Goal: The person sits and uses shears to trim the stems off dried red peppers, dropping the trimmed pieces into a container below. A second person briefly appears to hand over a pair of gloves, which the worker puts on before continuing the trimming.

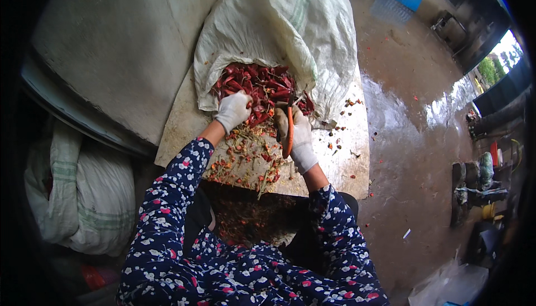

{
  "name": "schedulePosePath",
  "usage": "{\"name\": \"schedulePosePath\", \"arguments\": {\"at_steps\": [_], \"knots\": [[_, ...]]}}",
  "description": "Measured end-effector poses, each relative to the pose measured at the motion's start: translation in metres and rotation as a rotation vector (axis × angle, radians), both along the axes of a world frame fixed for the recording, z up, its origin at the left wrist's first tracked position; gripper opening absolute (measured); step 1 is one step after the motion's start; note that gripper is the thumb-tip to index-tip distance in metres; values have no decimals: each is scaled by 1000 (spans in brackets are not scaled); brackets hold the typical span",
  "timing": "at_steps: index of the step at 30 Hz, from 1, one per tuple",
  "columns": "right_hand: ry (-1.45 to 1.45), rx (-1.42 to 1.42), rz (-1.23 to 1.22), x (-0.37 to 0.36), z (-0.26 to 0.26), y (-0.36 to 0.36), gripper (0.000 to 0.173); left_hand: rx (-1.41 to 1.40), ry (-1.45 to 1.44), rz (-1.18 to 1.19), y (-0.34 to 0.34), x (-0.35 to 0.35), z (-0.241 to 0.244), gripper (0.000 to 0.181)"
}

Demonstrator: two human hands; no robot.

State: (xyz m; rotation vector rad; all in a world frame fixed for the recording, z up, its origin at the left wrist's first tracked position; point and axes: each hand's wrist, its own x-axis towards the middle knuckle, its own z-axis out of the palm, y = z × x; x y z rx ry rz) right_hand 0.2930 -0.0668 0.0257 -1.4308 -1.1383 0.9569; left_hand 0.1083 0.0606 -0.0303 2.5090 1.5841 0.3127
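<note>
Dried red chili peppers (247, 79) spill from the mouth of a white woven sack (335, 46) lying on a pale board (178, 138). My left hand (234, 110), in a white glove, has curled fingers at the front left of the peppers; a bit of red pepper shows at its fingertips. My right hand (296, 134), gloved too with soiled fingers, is closed around orange-handled scissors or snips (289, 132), whose dark blades point towards the sack and are partly hidden. Stems, seeds and pepper scraps (251, 155) lie on the board between the wrists.
A pale curved wall or panel (113, 50) stands close on the left, with another stuffed woven sack (104, 205) below it. More scraps lie in a dark space under the board's front edge. Wet floor (402, 147) and assorted items (481, 188) are at the right.
</note>
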Motion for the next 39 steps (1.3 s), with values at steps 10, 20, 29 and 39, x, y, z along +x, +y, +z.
{"name": "schedulePosePath", "arguments": {"at_steps": [10, 20, 29, 39], "knots": [[-108, 25, 30, -9, 15, -10, 26, 59, -92, -190, -20, -11, 20, 39], [-391, 77, -49, -2, 2, 4, 32, -182, -131, -3, -6, -14, 26, 52], [-1080, -59, 170, -17, 8, -8, 27, -505, -1189, 21, -30, -32, 50, 45], [-951, -71, 212, -31, 26, -21, 30, -211, -803, 27, -85, -27, 93, 56]]}}
